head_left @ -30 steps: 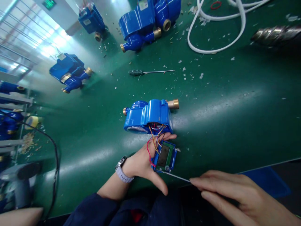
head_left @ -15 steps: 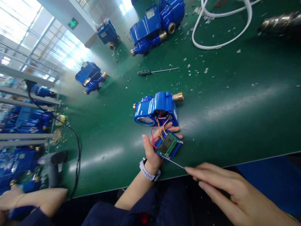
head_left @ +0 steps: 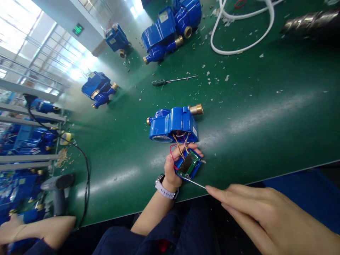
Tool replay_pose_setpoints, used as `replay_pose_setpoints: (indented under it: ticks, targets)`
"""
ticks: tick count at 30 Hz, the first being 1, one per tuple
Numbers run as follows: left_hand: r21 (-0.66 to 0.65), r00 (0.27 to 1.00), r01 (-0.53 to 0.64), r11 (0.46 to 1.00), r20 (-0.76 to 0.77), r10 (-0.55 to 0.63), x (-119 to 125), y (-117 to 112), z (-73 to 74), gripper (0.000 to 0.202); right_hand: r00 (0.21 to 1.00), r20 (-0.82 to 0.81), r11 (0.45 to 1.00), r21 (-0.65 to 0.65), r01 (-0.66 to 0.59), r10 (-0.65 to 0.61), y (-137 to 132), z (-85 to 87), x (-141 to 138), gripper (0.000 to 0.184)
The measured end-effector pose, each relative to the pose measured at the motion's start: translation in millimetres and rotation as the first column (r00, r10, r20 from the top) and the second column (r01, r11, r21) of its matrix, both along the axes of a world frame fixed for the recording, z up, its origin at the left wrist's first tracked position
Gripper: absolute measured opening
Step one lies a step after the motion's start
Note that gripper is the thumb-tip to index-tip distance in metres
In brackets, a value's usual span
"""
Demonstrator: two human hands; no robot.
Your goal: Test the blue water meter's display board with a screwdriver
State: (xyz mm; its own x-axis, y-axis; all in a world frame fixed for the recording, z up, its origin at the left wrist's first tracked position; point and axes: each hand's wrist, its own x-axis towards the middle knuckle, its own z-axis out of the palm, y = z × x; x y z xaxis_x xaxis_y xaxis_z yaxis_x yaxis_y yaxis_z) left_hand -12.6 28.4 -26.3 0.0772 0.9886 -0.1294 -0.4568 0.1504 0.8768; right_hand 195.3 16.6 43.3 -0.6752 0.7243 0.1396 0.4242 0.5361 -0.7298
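Note:
My left hand [head_left: 172, 173], with a watch at its wrist, cradles a circuit board with a small display [head_left: 188, 162] in a blue frame; the fingers lie behind it and the thumb is at its left side. Red, yellow and white wires run from the board into the open housing of a blue water meter [head_left: 174, 124] with brass ends, lying just beyond. My right hand [head_left: 247, 205] is closed around a screwdriver [head_left: 198, 184]. Its thin shaft reaches the board's near corner, while the handle is hidden in the hand.
Another screwdriver [head_left: 159, 82] lies beyond the meter. More blue meters [head_left: 98, 88] stand farther back. A white cable [head_left: 233, 52] loops at upper right near a ridged metal tool [head_left: 305, 23]. At left are a scanner [head_left: 58, 187], a black cable [head_left: 87, 170] and another person's arm [head_left: 47, 226].
My left thumb has drawn in closer to the board. Digits seen on the display before no longer show; it looks dark. The screwdriver tip stays at the same corner while the view shifts slightly.

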Motion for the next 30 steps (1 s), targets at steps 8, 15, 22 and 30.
replay_pose_setpoints:
  ticks: [8,15,22,30]
  targets:
    - [-0.024,0.997,-0.046,0.999,-0.058,0.045,5.7,-0.7,3.5,0.066,0.979,0.181,0.96,0.276,0.038,-0.091,-37.5,-21.1,1.0,0.067]
    - [-0.002,1.0,-0.012,1.0,-0.013,0.012,5.4,-2.9,2.2,0.062,0.998,0.012,0.993,0.109,0.055,-0.056,-27.2,-21.1,2.3,0.061]
    - [0.008,0.997,-0.027,1.0,-0.069,0.027,3.9,-2.4,1.6,0.063,0.999,0.022,0.991,0.128,0.044,-0.047,-22.4,-15.1,-3.4,0.056]
    - [-0.007,0.997,-0.053,0.999,-0.061,0.052,5.6,-1.4,2.1,0.063,0.978,-0.121,0.963,-0.23,0.141,-0.172,-26.8,-19.2,-15.0,0.041]
